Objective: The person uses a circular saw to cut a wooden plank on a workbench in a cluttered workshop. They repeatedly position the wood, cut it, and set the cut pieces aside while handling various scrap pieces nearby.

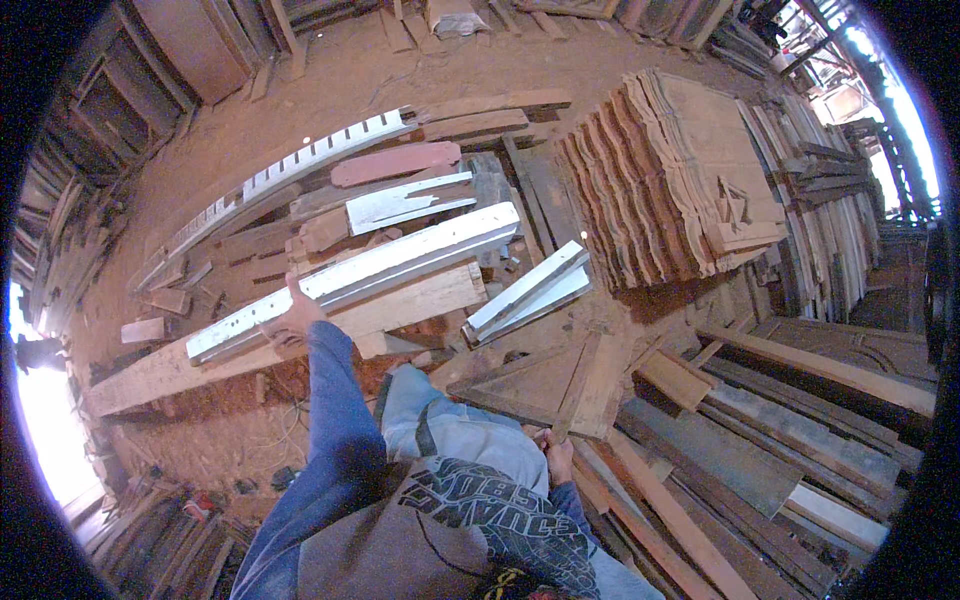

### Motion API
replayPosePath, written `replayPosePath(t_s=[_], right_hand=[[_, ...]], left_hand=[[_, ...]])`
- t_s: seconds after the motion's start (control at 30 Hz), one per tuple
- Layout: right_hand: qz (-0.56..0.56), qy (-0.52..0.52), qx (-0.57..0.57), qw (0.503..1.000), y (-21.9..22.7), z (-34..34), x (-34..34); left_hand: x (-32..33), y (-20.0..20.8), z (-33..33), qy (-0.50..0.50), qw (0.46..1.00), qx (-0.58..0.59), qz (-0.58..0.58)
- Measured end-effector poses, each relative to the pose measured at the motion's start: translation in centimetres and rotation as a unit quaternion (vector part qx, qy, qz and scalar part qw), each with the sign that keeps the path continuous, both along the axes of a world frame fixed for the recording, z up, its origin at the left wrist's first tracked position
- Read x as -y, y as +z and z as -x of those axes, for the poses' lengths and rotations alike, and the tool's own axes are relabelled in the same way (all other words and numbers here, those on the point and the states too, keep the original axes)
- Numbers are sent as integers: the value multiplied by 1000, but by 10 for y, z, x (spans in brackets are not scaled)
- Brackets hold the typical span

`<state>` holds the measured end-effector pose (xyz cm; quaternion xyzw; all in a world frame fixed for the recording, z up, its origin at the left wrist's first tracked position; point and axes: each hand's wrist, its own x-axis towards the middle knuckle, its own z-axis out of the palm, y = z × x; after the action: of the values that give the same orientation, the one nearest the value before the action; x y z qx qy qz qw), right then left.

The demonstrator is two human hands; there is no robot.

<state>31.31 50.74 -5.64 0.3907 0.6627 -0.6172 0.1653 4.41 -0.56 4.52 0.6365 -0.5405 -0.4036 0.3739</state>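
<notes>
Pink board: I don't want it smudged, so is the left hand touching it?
Apart: the head view shows a plain gap between the left hand and the pink board, with a brown wood block lying between them.

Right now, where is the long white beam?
In the head view, the white beam lies mostly left of centre, alongside a bare timber, touched by the left hand.

Long beam [400, 268] along the surface's [410, 312] far edge, short boards [545, 298] just off the surface's right end, panel stack [665, 180] farther right, loose planks [385, 208] beyond the beam.
</notes>
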Motion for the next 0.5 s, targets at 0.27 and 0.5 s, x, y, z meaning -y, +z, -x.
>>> replayPosePath(t_s=[0.27,0.5], right_hand=[[-113,154,-83,978,-50,-10,-44],[-140,228,-20,963,-18,15,-55]], left_hand=[[55,-75,25,109,987,51,-106],[38,-20,17,68,989,43,-125]])
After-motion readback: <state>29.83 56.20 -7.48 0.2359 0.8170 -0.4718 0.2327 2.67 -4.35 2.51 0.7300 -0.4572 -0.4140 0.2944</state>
